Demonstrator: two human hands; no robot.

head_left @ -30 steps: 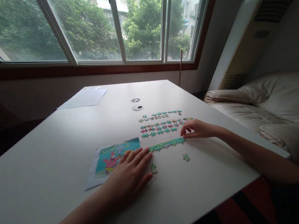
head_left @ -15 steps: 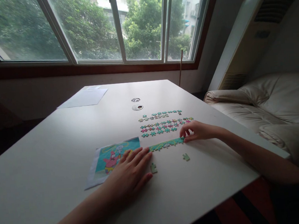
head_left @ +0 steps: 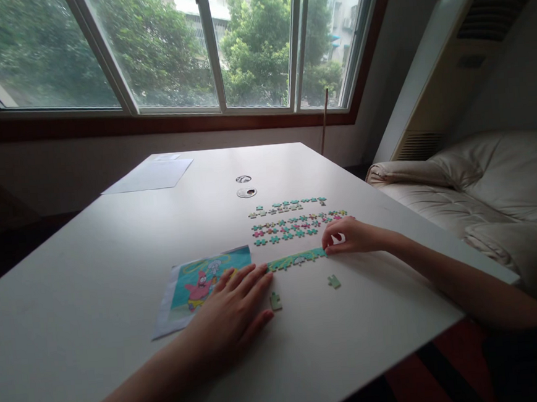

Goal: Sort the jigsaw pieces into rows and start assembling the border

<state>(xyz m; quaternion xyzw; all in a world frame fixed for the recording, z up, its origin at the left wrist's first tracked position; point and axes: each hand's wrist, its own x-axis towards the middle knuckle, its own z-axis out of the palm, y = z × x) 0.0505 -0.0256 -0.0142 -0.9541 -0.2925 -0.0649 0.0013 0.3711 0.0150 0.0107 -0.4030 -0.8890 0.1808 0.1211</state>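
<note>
A joined strip of jigsaw puzzle pieces, mostly teal with a yellowish pattern, lies across the table. My left hand rests flat with its fingers stretched out, covering part of the picture sheet; its fingertips touch the strip's left end. At the opposite end, my right hand pinches a puzzle piece with thumb and fingertips, and the fingers largely hide it. One loose greenish piece lies below the strip on the right. Another loose piece sits beside my left fingers.
Several rows of loose puzzle pieces lie beyond the strip on the white table. Farther back are two round inserts in the tabletop. Papers lie at the far left. A cream sofa stands along the right side.
My right hand has shifted slightly left, and its thumb and fingertips are closer together at the strip's end. My left hand has stayed in place.
</note>
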